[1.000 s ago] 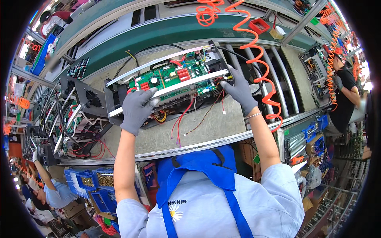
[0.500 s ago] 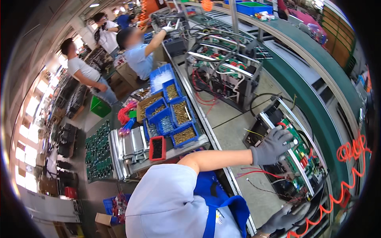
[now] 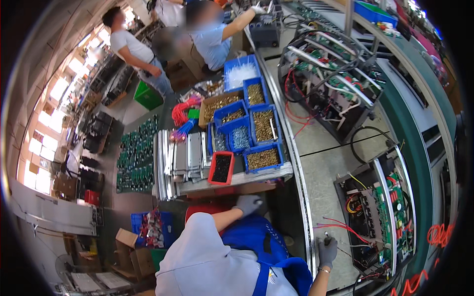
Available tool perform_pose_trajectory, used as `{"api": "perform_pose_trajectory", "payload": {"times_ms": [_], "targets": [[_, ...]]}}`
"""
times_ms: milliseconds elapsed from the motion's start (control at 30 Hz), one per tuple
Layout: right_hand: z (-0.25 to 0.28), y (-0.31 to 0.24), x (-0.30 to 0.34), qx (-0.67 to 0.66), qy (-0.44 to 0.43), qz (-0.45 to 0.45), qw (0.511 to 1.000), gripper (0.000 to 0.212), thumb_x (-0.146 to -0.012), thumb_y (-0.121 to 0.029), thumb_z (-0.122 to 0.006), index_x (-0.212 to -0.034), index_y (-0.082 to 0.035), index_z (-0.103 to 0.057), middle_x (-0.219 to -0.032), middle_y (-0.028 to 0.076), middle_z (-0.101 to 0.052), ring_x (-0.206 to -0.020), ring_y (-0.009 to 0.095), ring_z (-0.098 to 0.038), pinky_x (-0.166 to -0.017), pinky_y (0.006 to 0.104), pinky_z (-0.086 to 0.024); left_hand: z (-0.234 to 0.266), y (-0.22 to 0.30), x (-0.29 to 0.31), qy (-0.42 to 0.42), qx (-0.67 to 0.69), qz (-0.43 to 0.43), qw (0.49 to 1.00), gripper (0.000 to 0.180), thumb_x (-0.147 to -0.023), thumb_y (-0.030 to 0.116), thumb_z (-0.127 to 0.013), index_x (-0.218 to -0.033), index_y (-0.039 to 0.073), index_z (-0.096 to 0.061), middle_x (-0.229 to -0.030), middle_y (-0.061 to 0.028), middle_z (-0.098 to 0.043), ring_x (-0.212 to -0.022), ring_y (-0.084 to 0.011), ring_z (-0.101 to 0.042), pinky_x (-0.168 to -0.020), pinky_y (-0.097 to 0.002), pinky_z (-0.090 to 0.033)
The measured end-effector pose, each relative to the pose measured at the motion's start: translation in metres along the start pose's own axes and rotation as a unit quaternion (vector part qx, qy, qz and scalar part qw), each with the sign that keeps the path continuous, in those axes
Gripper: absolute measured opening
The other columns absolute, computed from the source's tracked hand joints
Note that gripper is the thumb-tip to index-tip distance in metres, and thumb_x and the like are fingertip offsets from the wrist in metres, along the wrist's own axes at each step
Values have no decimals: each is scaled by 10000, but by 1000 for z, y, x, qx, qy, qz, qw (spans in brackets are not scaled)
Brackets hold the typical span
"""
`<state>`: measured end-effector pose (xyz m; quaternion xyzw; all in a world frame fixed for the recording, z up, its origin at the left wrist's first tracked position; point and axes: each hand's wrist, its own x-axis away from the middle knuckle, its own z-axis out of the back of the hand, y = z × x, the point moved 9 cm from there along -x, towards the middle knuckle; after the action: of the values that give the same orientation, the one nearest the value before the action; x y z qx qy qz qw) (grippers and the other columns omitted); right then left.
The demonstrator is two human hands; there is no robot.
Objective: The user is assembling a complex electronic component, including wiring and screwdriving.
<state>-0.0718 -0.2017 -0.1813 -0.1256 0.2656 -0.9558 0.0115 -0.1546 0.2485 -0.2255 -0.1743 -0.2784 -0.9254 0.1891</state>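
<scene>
My left hand [image 3: 249, 205], in a grey glove, is drawn back over my blue apron, just off the near edge of the parts table. Its fingers are curled; a small pale spot shows at the fingertips, too small to name. On the conveyor's near side, my right hand [image 3: 327, 252], also gloved, pinches the end of a thin wire [image 3: 356, 245]. That wire runs to the open electronic unit [image 3: 377, 217], which has a green circuit board [image 3: 396, 202], metal rails and a black coil. Red wires [image 3: 345, 224] stick out of the unit toward me.
Blue bins [image 3: 263, 159] of brass fasteners, a red bin [image 3: 220, 167] of black parts and metal plates [image 3: 180, 157] fill the table at left. Another unit [image 3: 328, 74] stands farther up the line. A co-worker [image 3: 210, 39] works beyond the bins. An orange coiled hose [image 3: 439, 236] hangs at right.
My left hand has left the unit's board and swung back to my apron. My right hand has moved from the unit's near end to the thin wire. The view has turned left.
</scene>
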Motion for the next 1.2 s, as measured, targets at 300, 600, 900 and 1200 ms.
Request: {"api": "perform_pose_trajectory", "payload": {"times_ms": [300, 600, 900, 1200], "targets": [[-26, 1, -36, 52, -94, -35, 994, 448, -738, -333, -799, -902, -16, -529, -826, 130, -573, -718, 302, -543, -654, 419, -450, -25, -297, 120, -82, 59, 507, 856, 864, -811, 652, -573, -1465, 118, -388, -1433, -195, -476, -1259, -364, -528, -1014, -458, -461], [-32, 6, -36, 36, -237, -102, 965, 430, -713, -320, -831, -819, -36, -526, -635, 23, -510, -617, 172, -512, -568, 341, -427, -84, -429, 226, 43, 145, 629, 763, 967, -786, 782, -490, -1557, 342, -107, -1624, -138, -100, -1463, -404, -191, -1166, -530, -223], [-12, -42, -39, 121, -158, 29, 980, 477, -733, -411, -796, -731, -23, -519, -599, 102, -529, -571, 204, -556, -530, 381, -420, -30, -423, 204, 102, 108, 592, 792, 931, -806, 771, -478, -1516, 197, -294, -1537, -210, -306, -1384, -422, -349, -1105, -530, -336], [4, -24, -47, 147, -108, 52, 982, 587, -688, -611, -729, -788, -40, -636, -739, 185, -656, -712, 374, -646, -633, 471, -476, -21, -290, 143, 80, 76, 431, 896, 903, -836, 769, -429, -1481, 142, -351, -1393, -278, -473, -1252, -433, -503, -1029, -504, -421]]}}
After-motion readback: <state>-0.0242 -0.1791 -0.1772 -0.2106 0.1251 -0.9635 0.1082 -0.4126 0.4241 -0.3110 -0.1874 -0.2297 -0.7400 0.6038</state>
